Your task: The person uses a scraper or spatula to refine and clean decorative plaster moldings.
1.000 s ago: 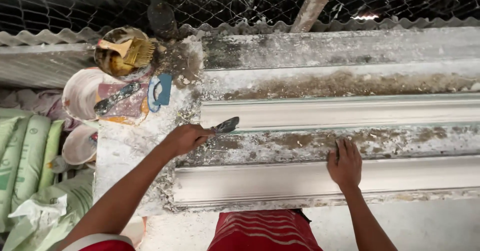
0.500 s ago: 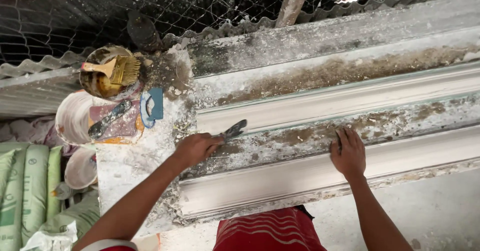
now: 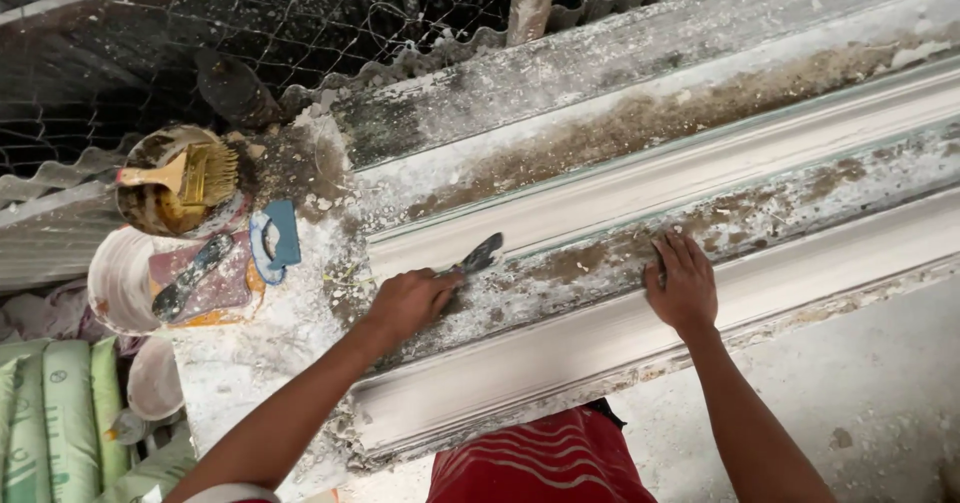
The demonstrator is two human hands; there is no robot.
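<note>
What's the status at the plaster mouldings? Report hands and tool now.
Left hand shut on small dark-bladed putty knife, blade at upper white plaster moulding. Right hand flat, open, between mouldings. Nothing blocking the blade.

A: Colours?
B: White plaster moulding (image 3: 640,338), brown stains on the grey-white desk (image 3: 260,353). Dark scraper blade (image 3: 482,255).
A: Left side?
B: Yellow-bristled brush (image 3: 195,173), blue trowel (image 3: 275,238), green sacks (image 3: 55,413), red striped shorts (image 3: 540,458).

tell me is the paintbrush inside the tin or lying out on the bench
Inside the tin. The paintbrush rests in the round tin at the bench's far left corner, bristles against its right rim, handle pointing left. Neither hand touches it.
</note>
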